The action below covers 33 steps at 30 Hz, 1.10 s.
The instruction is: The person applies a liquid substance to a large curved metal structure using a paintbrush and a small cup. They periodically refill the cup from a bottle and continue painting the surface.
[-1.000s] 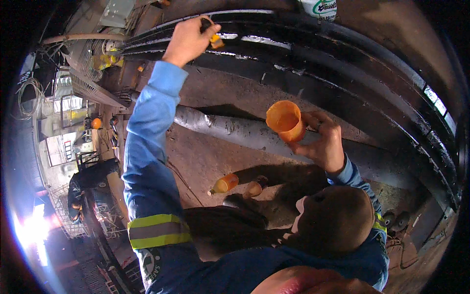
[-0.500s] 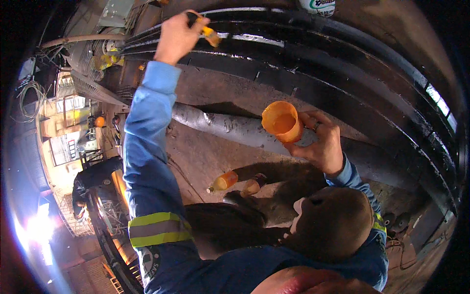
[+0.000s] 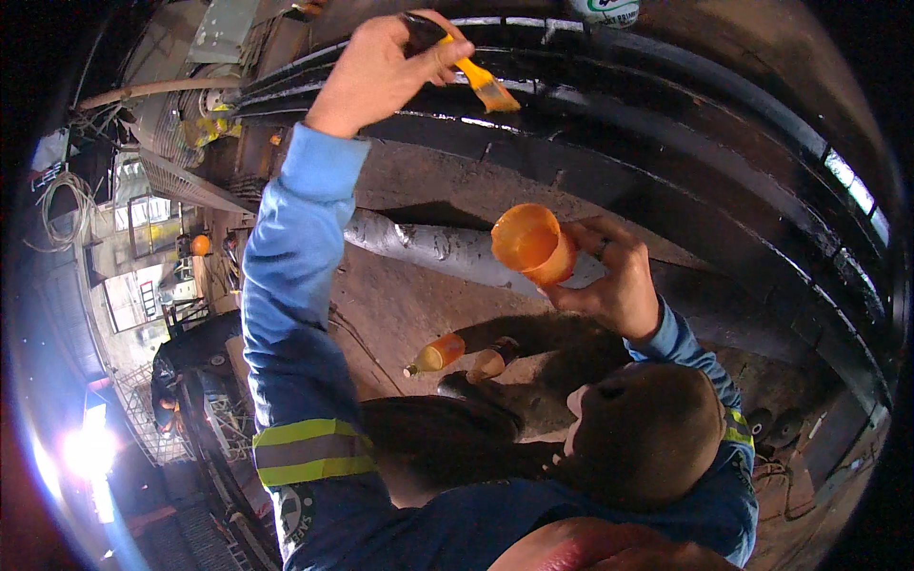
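Observation:
My left hand (image 3: 376, 76), raised at the upper left, is closed around the dark handle of a paintbrush (image 3: 466, 68). The brush has a yellow lower part, and its bristles point down to the right, over long black metal bars (image 3: 666, 119). Whether the bristles touch a bar I cannot tell. In my right hand (image 3: 619, 276) is an orange plastic cup (image 3: 560, 265), gripped from its right side and tilted so its inside shows. Orange liquid lies in the cup. A grey pipe (image 3: 428, 243) runs below and behind the cup.
Two bottles, one with yellowish-orange contents (image 3: 440, 352) and one darker (image 3: 493, 360), are on the ground near my legs. A white bucket (image 3: 609, 11) stands beyond the bars. At far left glares a bright light (image 3: 90, 449), near another person (image 3: 169, 404). A cable coil (image 3: 69, 205) hangs there.
My left hand has moved right and a little closer, bringing the brush farther along the bars. My right hand and the cup have shifted slightly left.

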{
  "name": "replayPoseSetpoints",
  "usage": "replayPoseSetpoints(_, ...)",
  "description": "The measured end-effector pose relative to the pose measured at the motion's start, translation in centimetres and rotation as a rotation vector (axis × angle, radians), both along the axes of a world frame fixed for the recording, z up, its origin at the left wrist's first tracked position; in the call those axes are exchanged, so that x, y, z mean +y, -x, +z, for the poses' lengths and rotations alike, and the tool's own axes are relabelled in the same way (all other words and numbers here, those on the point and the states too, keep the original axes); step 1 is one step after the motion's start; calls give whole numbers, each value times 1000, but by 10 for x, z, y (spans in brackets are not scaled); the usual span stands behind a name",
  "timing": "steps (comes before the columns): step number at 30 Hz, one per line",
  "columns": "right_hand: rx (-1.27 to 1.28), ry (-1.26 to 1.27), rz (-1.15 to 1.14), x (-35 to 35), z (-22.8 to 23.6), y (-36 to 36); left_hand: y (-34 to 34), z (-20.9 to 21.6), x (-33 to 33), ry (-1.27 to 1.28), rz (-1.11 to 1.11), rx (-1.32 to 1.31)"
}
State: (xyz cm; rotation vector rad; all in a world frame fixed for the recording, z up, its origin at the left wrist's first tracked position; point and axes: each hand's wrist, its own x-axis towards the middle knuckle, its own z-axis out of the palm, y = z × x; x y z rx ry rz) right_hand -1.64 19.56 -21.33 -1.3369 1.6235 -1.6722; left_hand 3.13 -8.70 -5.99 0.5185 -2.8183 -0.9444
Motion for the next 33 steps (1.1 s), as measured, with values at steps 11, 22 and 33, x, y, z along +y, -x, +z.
replayPoseSetpoints(11, -7, -45, -6, 7, -1, 2, 2, 2, 19, 238, 58, -61)
replayPoseSetpoints(22, 4, -52, -19, 9, -7, 0, 4, -4, 23, 157, 191, 4)
replayPoseSetpoints(33, 34, -19, 0, 5, -6, 1, -10, 11, -12, 60, 406, 19)
